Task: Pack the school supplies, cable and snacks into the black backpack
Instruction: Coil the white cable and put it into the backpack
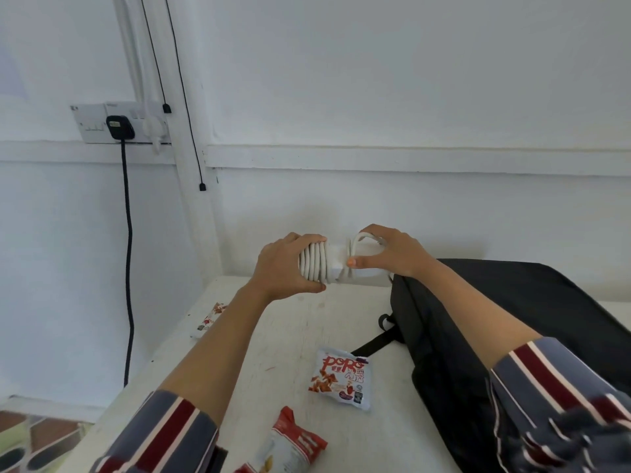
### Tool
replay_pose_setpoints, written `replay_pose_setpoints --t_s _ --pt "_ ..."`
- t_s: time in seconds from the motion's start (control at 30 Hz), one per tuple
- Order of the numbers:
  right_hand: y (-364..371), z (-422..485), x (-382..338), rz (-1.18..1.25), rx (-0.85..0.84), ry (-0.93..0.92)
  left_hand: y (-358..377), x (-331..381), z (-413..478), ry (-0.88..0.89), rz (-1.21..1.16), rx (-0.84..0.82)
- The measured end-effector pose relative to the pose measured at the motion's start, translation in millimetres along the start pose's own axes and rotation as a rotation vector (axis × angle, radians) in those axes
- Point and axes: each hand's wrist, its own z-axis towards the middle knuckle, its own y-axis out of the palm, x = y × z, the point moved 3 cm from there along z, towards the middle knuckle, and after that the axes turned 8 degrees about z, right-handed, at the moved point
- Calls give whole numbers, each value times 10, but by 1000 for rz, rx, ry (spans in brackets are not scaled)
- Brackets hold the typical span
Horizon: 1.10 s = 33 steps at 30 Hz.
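Note:
Above the far part of the table I hold a white extension block point(336, 264) with its white cable point(313, 261) wound round it. My left hand point(285, 266) grips the wound coils. My right hand point(389, 254) grips the other end and a loose loop of cable. The black backpack point(478, 319) lies on the table at the right, under my right forearm. A white and red snack packet point(341, 378) lies beside the backpack. A red snack packet point(290, 442) sits at the near edge, and a third packet point(208, 320) lies at the table's left edge.
The white table point(273, 336) stands against a white wall. On the wall at the left is a socket plate point(119, 122) with a black plug and a black cord hanging to the floor. Thin black wires run down the wall.

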Motion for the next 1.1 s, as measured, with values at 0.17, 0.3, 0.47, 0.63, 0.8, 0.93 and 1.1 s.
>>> replay_pose_setpoints --t_s 0.17,0.3,0.47,0.63,0.8,0.93,1.1 --pt "-4 12 91 2 90 0 21 75 102 58 131 -86" --pt "-47 5 8 53 118 -61 34 111 137 104 109 -102" --pt "-31 22 -11 36 88 -97 121 230 164 210 164 -145" --pt "-52 2 37 29 109 -102 126 248 177 235 90 -99" --pt "-105 -39 48 60 91 -86 154 212 235 234 -20 -79" --pt "-119 -63 87 89 116 -70 160 200 244 233 -100 -65" --pt "-99 -92 63 235 194 -79 99 206 271 246 -30 -68"
